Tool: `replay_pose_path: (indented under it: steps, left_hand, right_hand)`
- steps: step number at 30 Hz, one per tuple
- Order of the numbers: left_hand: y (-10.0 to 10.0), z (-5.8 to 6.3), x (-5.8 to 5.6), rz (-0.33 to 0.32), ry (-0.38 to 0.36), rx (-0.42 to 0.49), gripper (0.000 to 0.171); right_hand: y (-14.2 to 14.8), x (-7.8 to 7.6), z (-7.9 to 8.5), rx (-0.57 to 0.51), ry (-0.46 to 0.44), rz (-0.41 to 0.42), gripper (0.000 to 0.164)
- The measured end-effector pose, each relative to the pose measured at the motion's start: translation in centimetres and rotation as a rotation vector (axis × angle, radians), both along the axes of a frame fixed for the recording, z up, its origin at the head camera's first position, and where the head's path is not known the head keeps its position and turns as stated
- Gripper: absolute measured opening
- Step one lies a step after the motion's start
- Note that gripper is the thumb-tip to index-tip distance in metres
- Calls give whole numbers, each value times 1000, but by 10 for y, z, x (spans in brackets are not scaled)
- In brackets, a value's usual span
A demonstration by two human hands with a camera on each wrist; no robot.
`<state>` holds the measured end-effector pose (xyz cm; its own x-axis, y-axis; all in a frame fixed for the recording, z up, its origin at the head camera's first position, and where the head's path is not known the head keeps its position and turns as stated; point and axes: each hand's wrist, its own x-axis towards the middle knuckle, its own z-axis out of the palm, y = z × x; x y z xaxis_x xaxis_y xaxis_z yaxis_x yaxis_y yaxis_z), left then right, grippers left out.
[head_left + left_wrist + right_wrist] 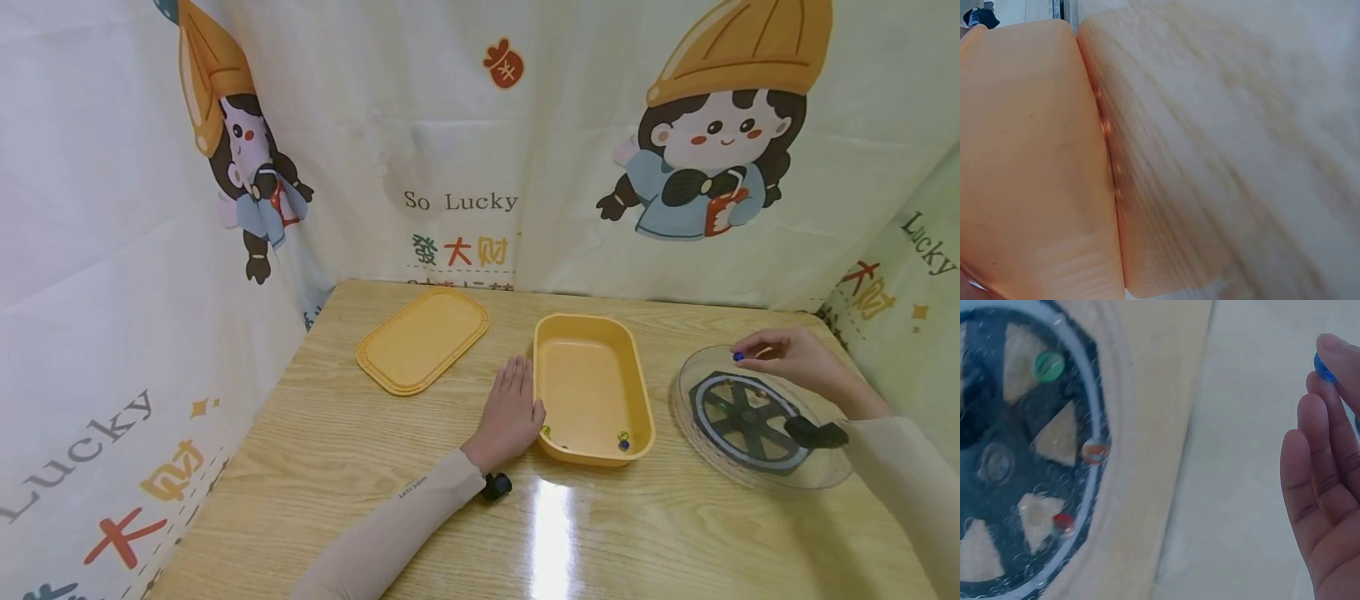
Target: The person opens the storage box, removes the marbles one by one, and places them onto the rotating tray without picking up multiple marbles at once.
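1. Beige knit-like left sleeve (390,525), nearest the viewer; its line of small dark lettering is too small to read.
2. Left hand (507,421): fingers straight and close together, thumb against the side of the plastic tub (588,375).
3. Right hand (806,367): thumb and forefinger pinch a glossy blue marble (738,357); in the head view this grip lies over the far rim of the clear dish.
4. Clear dish (682,400), round and transparent, below and nearer the body than the grip. Dark spoked wheel (750,417), with angular outline and pale ring, shows through it. Ring-like marks cover the dish; water or moulded texture cannot be told apart.
5. Glass-like marbles at the dish, seen from the right wrist: green (1049,366), orange (1095,451) and red (1064,524).
6. Tub, yellow-orange, smooth, round-cornered, left of the pinch. Yellow marble (623,436) and dark blue marble (624,446) sit together at its near end.
7. Flat lid (422,342) of matching colour, with ridged border, farther left of the pinch, beyond the left hand.
8. Wood-grain table (315,467), glossy, beneath both hands.
9. Cream fabric backdrop (360,150), beyond both hands, printed "So Lucky" (461,202) and "發大财" (460,251); "Lucky" (928,244) recurs on the panel right of the pinch.
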<state>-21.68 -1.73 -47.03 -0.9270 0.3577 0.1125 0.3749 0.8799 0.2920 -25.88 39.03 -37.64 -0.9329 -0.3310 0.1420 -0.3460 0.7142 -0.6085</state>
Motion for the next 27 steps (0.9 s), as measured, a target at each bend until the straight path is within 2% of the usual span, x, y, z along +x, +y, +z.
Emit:
replay_pose_path:
  steps: [9,19,27]
  left_hand:
    - [0,0,-1,-3,14,-18,61]
    - [-1,-2,-2,0,1,-2,62]
    - [0,-1,-2,-4,-5,2,61]
  right_hand:
    - [17,0,-17,43,-64,-61,16]
    - [32,2,-36,83,-165,-90,28]
    - [39,6,-50,121,-173,-86,26]
